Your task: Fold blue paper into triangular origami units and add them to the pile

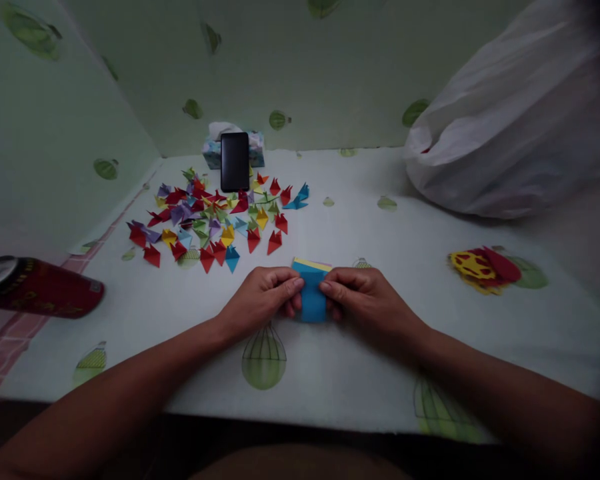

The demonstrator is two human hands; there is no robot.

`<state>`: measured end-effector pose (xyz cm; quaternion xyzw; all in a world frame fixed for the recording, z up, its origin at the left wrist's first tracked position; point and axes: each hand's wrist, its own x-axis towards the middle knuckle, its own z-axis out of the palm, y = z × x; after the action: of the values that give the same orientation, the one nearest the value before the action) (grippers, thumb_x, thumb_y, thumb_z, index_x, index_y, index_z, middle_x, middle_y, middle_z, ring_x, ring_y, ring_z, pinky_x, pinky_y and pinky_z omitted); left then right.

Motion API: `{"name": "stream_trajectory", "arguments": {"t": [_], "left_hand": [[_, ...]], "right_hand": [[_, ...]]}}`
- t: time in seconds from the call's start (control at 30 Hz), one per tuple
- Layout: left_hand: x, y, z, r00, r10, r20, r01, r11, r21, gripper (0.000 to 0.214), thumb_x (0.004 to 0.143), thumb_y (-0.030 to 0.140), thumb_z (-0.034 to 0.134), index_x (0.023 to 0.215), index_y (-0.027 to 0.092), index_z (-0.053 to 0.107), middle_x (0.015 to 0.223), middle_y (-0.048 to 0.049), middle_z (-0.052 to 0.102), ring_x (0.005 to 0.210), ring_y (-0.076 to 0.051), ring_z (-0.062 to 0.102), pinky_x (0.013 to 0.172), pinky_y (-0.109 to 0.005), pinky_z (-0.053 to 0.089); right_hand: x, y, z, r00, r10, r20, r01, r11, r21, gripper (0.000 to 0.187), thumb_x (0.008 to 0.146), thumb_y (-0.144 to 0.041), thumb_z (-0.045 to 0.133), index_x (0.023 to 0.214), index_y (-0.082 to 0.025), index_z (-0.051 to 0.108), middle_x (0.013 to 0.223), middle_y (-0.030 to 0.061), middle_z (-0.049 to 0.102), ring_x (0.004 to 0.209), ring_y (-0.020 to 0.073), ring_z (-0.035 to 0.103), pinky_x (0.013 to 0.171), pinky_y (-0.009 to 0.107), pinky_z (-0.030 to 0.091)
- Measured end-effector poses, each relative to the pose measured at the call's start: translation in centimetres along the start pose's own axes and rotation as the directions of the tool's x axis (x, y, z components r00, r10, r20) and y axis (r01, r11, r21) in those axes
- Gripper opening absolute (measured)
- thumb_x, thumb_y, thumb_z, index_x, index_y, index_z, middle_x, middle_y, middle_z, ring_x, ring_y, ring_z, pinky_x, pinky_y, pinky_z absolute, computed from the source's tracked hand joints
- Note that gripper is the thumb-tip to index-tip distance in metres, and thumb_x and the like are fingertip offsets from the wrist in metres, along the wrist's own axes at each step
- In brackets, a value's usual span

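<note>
Between my two hands is a piece of blue paper [313, 300], upright above the table's front half. Yellow and pale sheet edges [314, 265] show just behind its top. My left hand [275, 292] pinches the paper's left side with thumb and fingers. On the right side, my right hand [353, 293] grips it the same way, thumb in front. The fingers behind the paper are partly hidden. Beyond my left hand lie many small folded paper birds [220, 217] in red, purple, green, yellow and blue.
A black phone [235, 162] leans on a tissue box [212, 153] at the back. At left stands a red can [50, 288]. Red and yellow paper cut-outs [480, 267] lie to the right, below a big white plastic bag [500, 133]. Patterned cloth covers the table [350, 380].
</note>
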<state>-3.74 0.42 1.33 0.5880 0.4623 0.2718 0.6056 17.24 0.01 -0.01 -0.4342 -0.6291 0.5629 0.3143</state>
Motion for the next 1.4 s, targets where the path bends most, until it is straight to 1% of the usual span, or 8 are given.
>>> {"name": "stream_trajectory", "arguments": {"t": [0.43, 0.77, 0.9, 1.0, 1.1, 1.2, 1.3, 1.4], "left_hand": [[-0.1, 0.0, 0.3, 0.999, 0.049, -0.011, -0.049, 0.999, 0.005, 0.03, 0.091, 0.035, 0.061, 0.068, 0.016, 0.061, 0.06, 0.0018, 0.058, 0.052, -0.008, 0.051, 0.051, -0.019, 0.042], [-0.3, -0.3, 0.8, 0.998, 0.048, 0.029, -0.047, 0.998, -0.05, 0.03, 0.089, 0.037, 0.06, 0.067, 0.016, 0.059, 0.055, 0.0037, 0.055, 0.049, -0.007, 0.047, 0.049, -0.019, 0.039], [-0.4, -0.6, 1.2, 0.997, 0.071, -0.023, -0.072, 0.997, -0.013, 0.03, 0.088, 0.039, 0.06, 0.069, 0.016, 0.059, 0.054, 0.004, 0.053, 0.049, -0.007, 0.047, 0.049, -0.019, 0.038], [-0.5, -0.6, 1.5, 0.994, 0.093, -0.056, -0.094, 0.995, -0.015, 0.032, 0.087, 0.04, 0.06, 0.067, 0.016, 0.056, 0.054, 0.0037, 0.053, 0.049, -0.007, 0.048, 0.05, -0.02, 0.04], [-0.7, -0.6, 1.7, 0.984, 0.122, -0.133, -0.127, 0.991, -0.03, 0.033, 0.088, 0.041, 0.06, 0.066, 0.017, 0.055, 0.055, 0.0036, 0.054, 0.047, -0.007, 0.048, 0.05, -0.02, 0.04], [-0.7, -0.8, 1.7, 0.962, 0.173, -0.211, -0.181, 0.983, -0.02, 0.033, 0.09, 0.039, 0.061, 0.065, 0.017, 0.054, 0.054, 0.0042, 0.054, 0.047, -0.007, 0.048, 0.05, -0.019, 0.04], [-0.6, -1.0, 1.6, 0.959, 0.185, -0.217, -0.195, 0.98, -0.027, 0.033, 0.09, 0.037, 0.062, 0.066, 0.017, 0.055, 0.056, 0.0038, 0.056, 0.049, -0.006, 0.049, 0.051, -0.019, 0.04], [-0.5, -1.1, 1.6, 0.975, 0.136, -0.178, -0.154, 0.984, -0.09, 0.031, 0.087, 0.037, 0.069, 0.067, 0.016, 0.056, 0.058, 0.0032, 0.06, 0.049, -0.006, 0.051, 0.05, -0.018, 0.04]], "right_hand": [[-0.1, -0.2, 0.1, 0.998, 0.053, -0.015, -0.053, 0.999, -0.002, 0.04, 0.093, -0.044, 0.061, 0.064, -0.016, 0.059, 0.056, -0.0006, 0.056, 0.053, 0.009, 0.048, 0.052, 0.023, 0.037], [-0.2, 0.7, 0.4, 0.996, 0.083, 0.011, -0.084, 0.985, 0.151, 0.045, 0.09, -0.053, 0.065, 0.066, -0.017, 0.053, 0.058, -0.0014, 0.055, 0.055, 0.0088, 0.046, 0.054, 0.022, 0.035], [-0.4, 0.5, 0.7, 0.998, 0.051, -0.032, -0.048, 0.993, 0.109, 0.045, 0.091, -0.052, 0.063, 0.065, -0.017, 0.053, 0.058, -0.0011, 0.054, 0.055, 0.0096, 0.046, 0.054, 0.023, 0.035], [-0.4, 0.4, 0.9, 0.998, -0.023, -0.062, 0.029, 0.995, 0.094, 0.044, 0.092, -0.051, 0.06, 0.065, -0.017, 0.054, 0.062, -0.0005, 0.055, 0.059, 0.0103, 0.047, 0.057, 0.024, 0.037], [-0.3, 0.5, 1.1, 0.998, -0.068, 0.011, 0.066, 0.989, 0.129, 0.038, 0.092, -0.049, 0.06, 0.074, -0.016, 0.061, 0.073, 0.0016, 0.06, 0.067, 0.0116, 0.052, 0.064, 0.025, 0.041], [-0.3, 0.4, 1.2, 0.998, -0.044, 0.043, 0.039, 0.992, 0.119, 0.037, 0.092, -0.047, 0.06, 0.072, -0.016, 0.059, 0.073, 0.002, 0.06, 0.068, 0.0118, 0.053, 0.064, 0.025, 0.041], [-0.4, 0.0, 1.2, 0.999, -0.027, 0.027, 0.025, 0.995, 0.094, 0.033, 0.091, -0.044, 0.057, 0.073, -0.016, 0.057, 0.07, 0.0007, 0.058, 0.064, 0.0114, 0.054, 0.06, 0.024, 0.042], [-0.4, -0.2, 1.2, 1.0, -0.024, 0.009, 0.024, 0.996, 0.083, 0.031, 0.09, -0.042, 0.058, 0.072, -0.017, 0.055, 0.066, -0.001, 0.055, 0.059, 0.0101, 0.053, 0.055, 0.023, 0.041]]}}
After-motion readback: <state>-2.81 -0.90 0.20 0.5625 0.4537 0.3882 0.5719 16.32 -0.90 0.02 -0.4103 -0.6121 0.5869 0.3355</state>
